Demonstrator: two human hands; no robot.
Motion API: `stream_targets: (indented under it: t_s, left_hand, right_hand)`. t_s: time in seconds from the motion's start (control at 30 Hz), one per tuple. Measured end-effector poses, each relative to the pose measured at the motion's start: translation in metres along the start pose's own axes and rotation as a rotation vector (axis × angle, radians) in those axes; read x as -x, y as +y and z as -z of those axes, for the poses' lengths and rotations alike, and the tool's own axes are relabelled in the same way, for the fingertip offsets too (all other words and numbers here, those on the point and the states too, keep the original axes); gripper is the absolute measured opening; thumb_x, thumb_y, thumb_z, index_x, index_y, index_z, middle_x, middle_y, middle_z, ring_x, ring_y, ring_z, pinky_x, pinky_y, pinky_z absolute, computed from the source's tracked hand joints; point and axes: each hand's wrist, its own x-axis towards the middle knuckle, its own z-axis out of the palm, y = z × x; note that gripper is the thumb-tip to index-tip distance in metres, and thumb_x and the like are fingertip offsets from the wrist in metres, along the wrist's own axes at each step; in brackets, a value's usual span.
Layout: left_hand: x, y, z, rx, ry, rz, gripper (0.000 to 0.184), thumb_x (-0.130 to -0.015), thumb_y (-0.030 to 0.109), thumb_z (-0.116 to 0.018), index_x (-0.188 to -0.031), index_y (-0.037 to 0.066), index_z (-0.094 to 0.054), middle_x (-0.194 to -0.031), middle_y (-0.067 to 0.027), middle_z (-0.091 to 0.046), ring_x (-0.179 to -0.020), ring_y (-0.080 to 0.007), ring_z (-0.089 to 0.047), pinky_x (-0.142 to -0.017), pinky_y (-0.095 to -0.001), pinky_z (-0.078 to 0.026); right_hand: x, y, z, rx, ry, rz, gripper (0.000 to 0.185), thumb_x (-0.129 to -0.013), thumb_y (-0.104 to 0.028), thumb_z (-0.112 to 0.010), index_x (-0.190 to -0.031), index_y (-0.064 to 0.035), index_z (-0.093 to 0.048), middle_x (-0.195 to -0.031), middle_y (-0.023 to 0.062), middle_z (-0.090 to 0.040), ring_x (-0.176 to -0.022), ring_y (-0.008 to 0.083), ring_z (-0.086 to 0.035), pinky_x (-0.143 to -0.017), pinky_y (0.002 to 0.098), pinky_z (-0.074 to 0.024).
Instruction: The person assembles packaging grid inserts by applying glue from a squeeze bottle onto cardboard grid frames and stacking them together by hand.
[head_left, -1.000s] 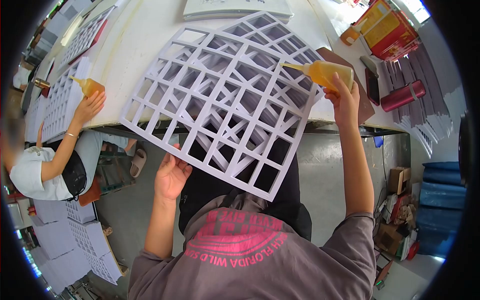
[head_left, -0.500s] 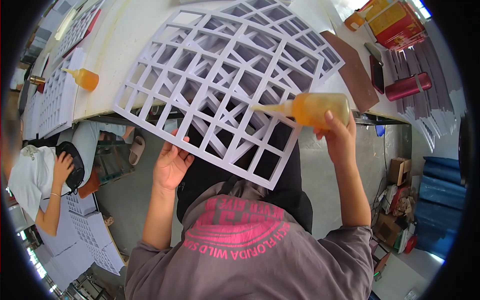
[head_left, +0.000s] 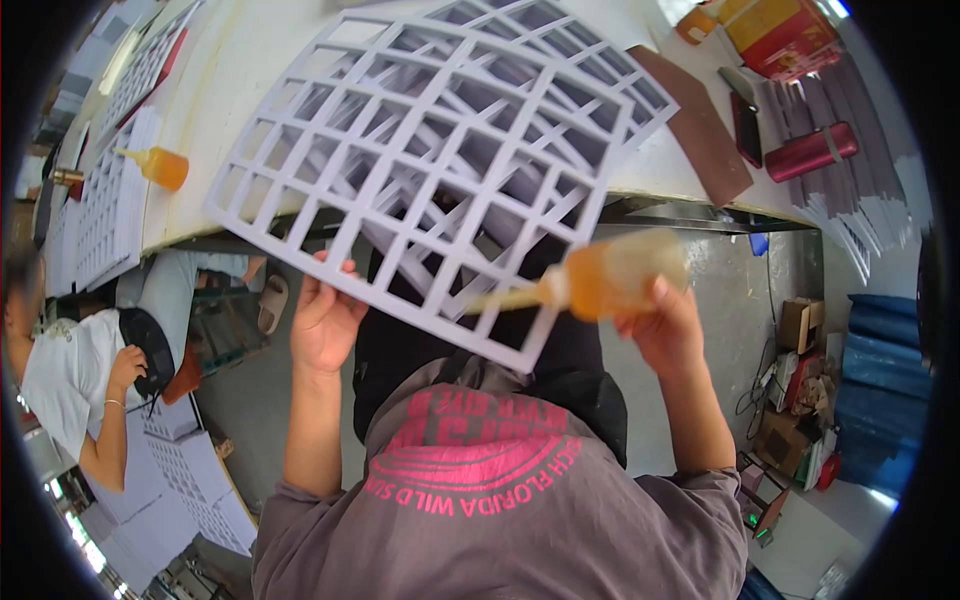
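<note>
My left hand (head_left: 328, 325) grips the near left edge of a white grid panel (head_left: 400, 290), its fingers partly hidden behind the frame. The panel tilts over the table's front edge, resting on several more grid panels (head_left: 630, 75) stacked crosswise. My right hand (head_left: 660, 325) is closed around a squeeze bottle (head_left: 625, 275) of amber liquid, slightly blurred. Held on its side, the bottle points its long thin nozzle left, over the panel's near right part. Whether the nozzle tip touches the panel I cannot tell.
Another amber bottle (head_left: 163, 168) stands on the white table (head_left: 190, 205), near stacked grid panels (head_left: 110, 200) at left. A brown board (head_left: 705, 140), phone (head_left: 746, 130) and dark red case (head_left: 812, 153) lie at right. Someone in a white shirt (head_left: 75, 370) sits at left.
My right hand has brought the bottle down and towards me, so its nozzle now lies over the panel's near edge. The held panel has shifted slightly left in view.
</note>
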Motion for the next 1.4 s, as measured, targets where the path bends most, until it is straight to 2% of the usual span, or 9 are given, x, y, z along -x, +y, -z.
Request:
stream_targets:
  t_s: [0.1, 0.17, 0.37, 0.47, 0.57, 0.67, 0.87, 1.03, 1.4]
  left_hand:
    - [-0.007, 0.009, 0.005, 0.024, -0.006, -0.042, 0.04, -0.092, 0.009, -0.052, -0.131, 0.02, -0.046, -0.117, -0.0039, -0.058, -0.109, -0.0176, -0.057, -0.092, -0.0429, -0.049]
    - [-0.008, 0.011, 0.0, 0.071, 0.024, -0.016, 0.041, -0.094, 0.01, -0.049, -0.134, 0.018, -0.043, -0.122, -0.006, -0.056, -0.112, -0.0185, -0.055, -0.095, -0.0433, -0.048]
    - [0.001, 0.009, -0.001, 0.133, 0.088, 0.017, 0.039, -0.096, 0.012, -0.044, -0.136, 0.012, -0.041, -0.133, -0.0117, -0.049, -0.118, -0.0226, -0.051, -0.098, -0.0421, -0.045]
    - [0.004, 0.01, 0.0, 0.139, 0.103, 0.032, 0.039, -0.097, 0.012, -0.043, -0.135, 0.01, -0.041, -0.133, -0.0121, -0.049, -0.118, -0.0239, -0.051, -0.097, -0.042, -0.045]
    - [0.003, 0.011, 0.001, 0.159, 0.103, 0.05, 0.038, -0.096, 0.012, -0.043, -0.134, 0.009, -0.042, -0.133, -0.0123, -0.049, -0.118, -0.0244, -0.051, -0.097, -0.0418, -0.046]
    - [0.003, 0.011, 0.003, 0.17, 0.09, 0.061, 0.037, -0.096, 0.011, -0.043, -0.133, 0.01, -0.043, -0.134, -0.0124, -0.048, -0.118, -0.0248, -0.051, -0.096, -0.0419, -0.046]
    - [0.002, 0.012, 0.005, 0.187, 0.075, 0.07, 0.037, -0.096, 0.01, -0.044, -0.132, 0.011, -0.045, -0.138, -0.0123, -0.044, -0.12, -0.0251, -0.05, -0.094, -0.043, -0.046]
    - [0.001, 0.014, 0.004, 0.202, 0.053, 0.085, 0.038, -0.095, 0.009, -0.045, -0.132, 0.011, -0.045, -0.139, -0.0125, -0.042, -0.122, -0.0255, -0.048, -0.094, -0.0431, -0.046]
    - [0.0, 0.014, 0.001, 0.141, 0.088, 0.065, 0.036, -0.096, 0.012, -0.045, -0.131, 0.013, -0.047, -0.135, -0.0127, -0.047, -0.12, -0.0253, -0.05, -0.093, -0.0441, -0.047]
  right_hand:
    - [-0.037, -0.026, 0.027, 0.024, 0.203, 0.334, 0.041, -0.087, -0.026, -0.062, -0.113, 0.0024, -0.048, -0.087, 0.0111, -0.062, -0.065, 0.0162, -0.062, -0.052, 0.0235, -0.0495]
    - [-0.061, -0.044, 0.053, 0.092, 0.283, 0.441, 0.039, -0.087, -0.024, -0.065, -0.11, 0.0018, -0.047, -0.087, 0.0112, -0.061, -0.065, 0.016, -0.062, -0.053, 0.0229, -0.0496]
    - [-0.101, -0.071, 0.085, 0.193, 0.423, 0.543, 0.051, -0.082, -0.023, -0.071, -0.114, 0.0023, -0.04, -0.091, 0.014, -0.06, -0.066, 0.0171, -0.063, -0.055, 0.0225, -0.0509]
    - [-0.104, -0.074, 0.086, 0.219, 0.444, 0.544, 0.038, -0.085, -0.024, -0.068, -0.108, -0.0022, -0.047, -0.091, 0.0099, -0.061, -0.066, 0.0153, -0.062, -0.055, 0.0218, -0.05]
    - [-0.094, -0.071, 0.084, 0.237, 0.439, 0.545, 0.038, -0.085, -0.024, -0.068, -0.108, -0.002, -0.048, -0.089, 0.0098, -0.061, -0.064, 0.0144, -0.061, -0.053, 0.0211, -0.0485]
    - [-0.073, -0.065, 0.082, 0.251, 0.361, 0.475, 0.044, -0.082, -0.024, -0.07, -0.108, 0.0016, -0.046, -0.089, 0.0117, -0.06, -0.063, 0.015, -0.061, -0.051, 0.0214, -0.0471]
    - [-0.02, -0.037, 0.059, 0.252, 0.326, 0.331, 0.04, -0.082, -0.024, -0.069, -0.106, 0.0002, -0.048, -0.087, 0.0111, -0.06, -0.058, 0.0155, -0.059, -0.048, 0.0237, -0.046]
    - [0.019, -0.011, 0.038, 0.222, 0.29, 0.225, 0.049, -0.078, -0.026, -0.072, -0.111, 0.0003, -0.046, -0.086, 0.0112, -0.061, -0.058, 0.0161, -0.059, -0.047, 0.0244, -0.0463]
    - [0.076, 0.03, 0.01, 0.136, 0.183, -0.066, 0.063, -0.074, -0.024, -0.075, -0.119, 0.0003, -0.039, -0.089, 0.011, -0.06, -0.062, 0.0159, -0.061, -0.05, 0.0252, -0.0487]
